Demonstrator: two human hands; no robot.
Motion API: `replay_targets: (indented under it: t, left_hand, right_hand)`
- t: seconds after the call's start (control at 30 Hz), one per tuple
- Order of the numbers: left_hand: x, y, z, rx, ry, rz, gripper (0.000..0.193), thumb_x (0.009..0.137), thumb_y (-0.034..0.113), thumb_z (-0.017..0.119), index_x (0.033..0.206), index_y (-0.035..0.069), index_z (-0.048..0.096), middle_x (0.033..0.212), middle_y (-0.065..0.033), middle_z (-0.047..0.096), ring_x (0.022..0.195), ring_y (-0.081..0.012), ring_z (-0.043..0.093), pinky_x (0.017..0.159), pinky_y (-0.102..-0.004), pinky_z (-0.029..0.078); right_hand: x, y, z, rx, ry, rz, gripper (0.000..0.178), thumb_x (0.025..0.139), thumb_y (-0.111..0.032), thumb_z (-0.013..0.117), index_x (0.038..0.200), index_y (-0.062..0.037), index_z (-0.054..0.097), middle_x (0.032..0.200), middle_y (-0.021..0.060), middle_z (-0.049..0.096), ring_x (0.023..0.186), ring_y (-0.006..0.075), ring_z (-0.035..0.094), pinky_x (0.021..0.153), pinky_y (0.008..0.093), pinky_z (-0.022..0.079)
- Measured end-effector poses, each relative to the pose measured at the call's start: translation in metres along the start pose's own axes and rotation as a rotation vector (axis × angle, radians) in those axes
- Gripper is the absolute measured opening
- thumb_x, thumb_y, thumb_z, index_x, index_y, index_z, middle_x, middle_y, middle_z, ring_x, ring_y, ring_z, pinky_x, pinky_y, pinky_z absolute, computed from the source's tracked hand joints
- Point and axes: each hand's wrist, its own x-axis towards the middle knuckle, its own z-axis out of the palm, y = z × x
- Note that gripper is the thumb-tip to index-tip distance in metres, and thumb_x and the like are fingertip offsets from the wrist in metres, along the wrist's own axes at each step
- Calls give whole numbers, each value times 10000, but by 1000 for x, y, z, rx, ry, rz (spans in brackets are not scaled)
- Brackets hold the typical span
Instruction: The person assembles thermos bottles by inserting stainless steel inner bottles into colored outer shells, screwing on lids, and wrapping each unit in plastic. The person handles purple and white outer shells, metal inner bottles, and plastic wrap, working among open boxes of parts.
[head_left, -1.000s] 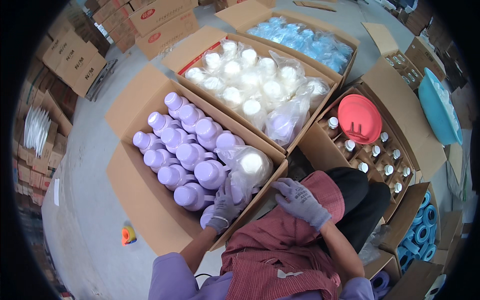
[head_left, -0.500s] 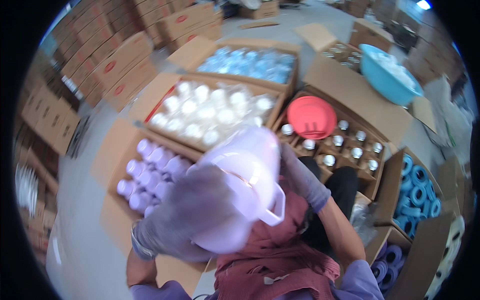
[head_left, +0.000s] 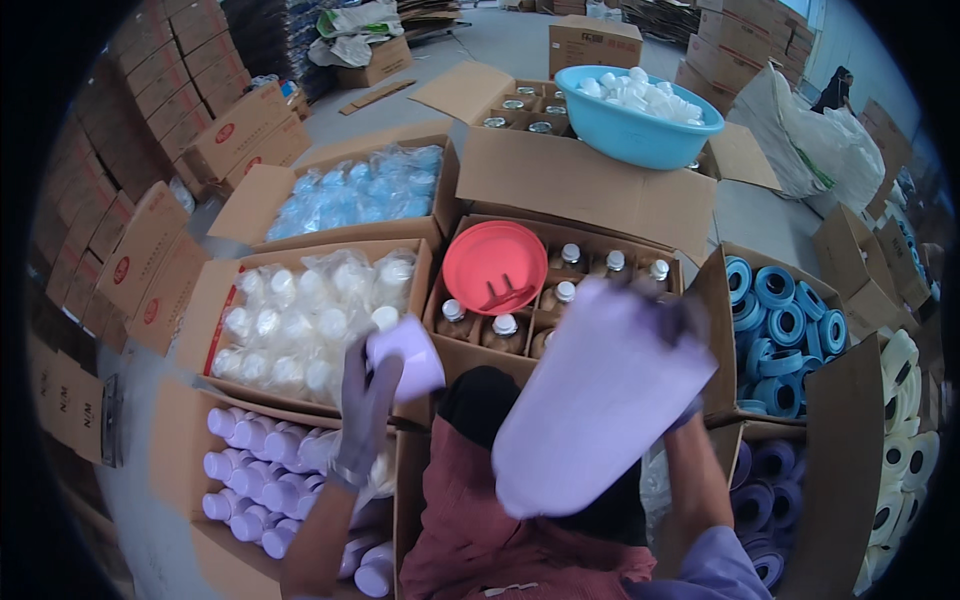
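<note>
My left hand, in a grey glove, is closed round a lilac cup-shaped plastic part above the white parts. On the right my gloved right hand grips a large lilac thermos jug, which is tilted across my lap and slightly blurred. The jug hides part of that hand, and its handle does not show. Below my left hand, an open carton holds rows of lilac cup-shaped parts.
Ahead are cartons of bagged white parts and bagged blue parts. A red dish rests on a carton of silver-capped bottles. Beyond stands a blue basin of white caps. Cartons of blue rings and purple rings flank my right.
The jug has moved right and turned, so its handle no longer shows. My left hand has left the jug and now holds a lilac cup-shaped part. The view has shifted.
</note>
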Motion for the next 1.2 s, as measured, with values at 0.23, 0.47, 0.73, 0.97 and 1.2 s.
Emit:
replay_targets:
  t: [0.23,0.47,0.73,0.97,1.2]
  left_hand:
    - [219,-140,62,1081,-132,355,874,722,425,802,1434,80,431,1287,-228,507,1173,-418,519,1003,-506,442]
    - [200,-160,123,1107,-356,543,587,830,319,723,1304,18,551,1235,-214,566,1155,-426,509,1005,-500,410]
    - [108,-95,162,546,-637,128,458,922,223,653,1285,-42,566,1246,-219,613,1176,-337,579,1016,-394,445]
    - [117,-105,183,198,-751,-195,480,989,316,593,1353,6,548,1269,-126,615,1150,-244,608,1016,-355,466]
    - [132,-90,211,-982,-989,-618,572,993,492,499,1442,144,428,1328,-92,595,1209,-287,587,1041,-447,477]
  right_hand:
    - [-3,20,50,-382,-477,268,167,948,-113,577,1012,2,680,1220,131,640,1175,277,602,1033,354,439]
    - [0,71,-207,-1691,99,577,489,878,-340,664,1311,-135,564,1237,183,567,1157,376,555,973,456,473]
    - [-34,137,-272,-1722,315,762,528,817,-294,730,1252,-98,504,1184,203,531,1044,399,624,853,474,535]
    - [17,18,-165,-1709,157,69,499,740,-275,796,1152,-120,561,1040,148,584,955,353,629,812,451,526]
    - [51,-94,-12,-1778,-304,-691,521,813,-355,712,1262,-119,595,1104,125,567,866,237,621,760,358,536]
